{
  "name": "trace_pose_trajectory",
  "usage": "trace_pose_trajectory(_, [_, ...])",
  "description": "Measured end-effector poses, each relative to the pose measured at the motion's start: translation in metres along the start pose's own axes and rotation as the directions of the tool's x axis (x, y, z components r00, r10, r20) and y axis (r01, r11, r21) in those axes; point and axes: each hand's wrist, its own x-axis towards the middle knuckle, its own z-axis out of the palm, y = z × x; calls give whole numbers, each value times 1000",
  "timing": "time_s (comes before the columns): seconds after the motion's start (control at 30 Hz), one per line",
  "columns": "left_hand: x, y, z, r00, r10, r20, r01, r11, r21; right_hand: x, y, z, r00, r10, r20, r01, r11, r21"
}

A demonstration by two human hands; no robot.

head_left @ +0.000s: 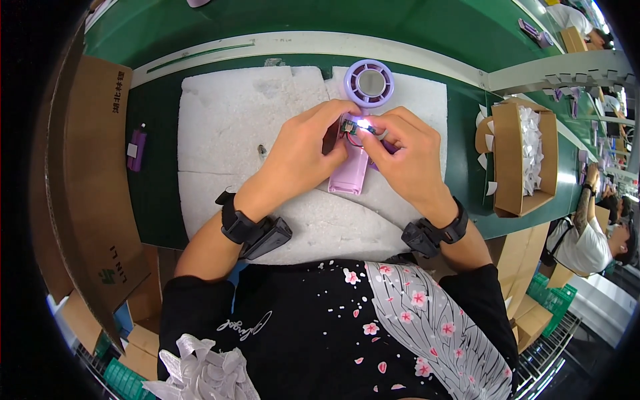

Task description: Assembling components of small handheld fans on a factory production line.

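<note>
A purple handheld fan (369, 65) lies on the white foam sheet with its round head away from me. Its pink-lilac handle shell (347, 179) points toward me. Between my hands a small circuit board (350, 126) shows at the neck of the fan, with thin red and dark wires below it and a bright white light glowing on it. My left hand (301, 150) is closed at the left side of the fan's neck. My right hand (412, 152) pinches at the board's right end; its fingertips partly hide what they grip.
White foam sheets (233, 127) cover the green bench. A purple device (136, 148) lies at the left beside a tall cardboard box (90, 180). At right stands a carton (508, 160) of small white pieces. A co-worker (583, 243) sits farther right.
</note>
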Motion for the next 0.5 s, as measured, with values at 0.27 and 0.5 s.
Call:
trace_pose_trajectory(0.27, [0,-10,-5,996,14,85,8,968,-251,-3,-1,-2,998,-41,56,44,997,-58])
trace_pose_trajectory(0.5, [1,-6,-8,992,-54,113,79,969,-234,-6,-7,1,999,-44,15,45,991,-123])
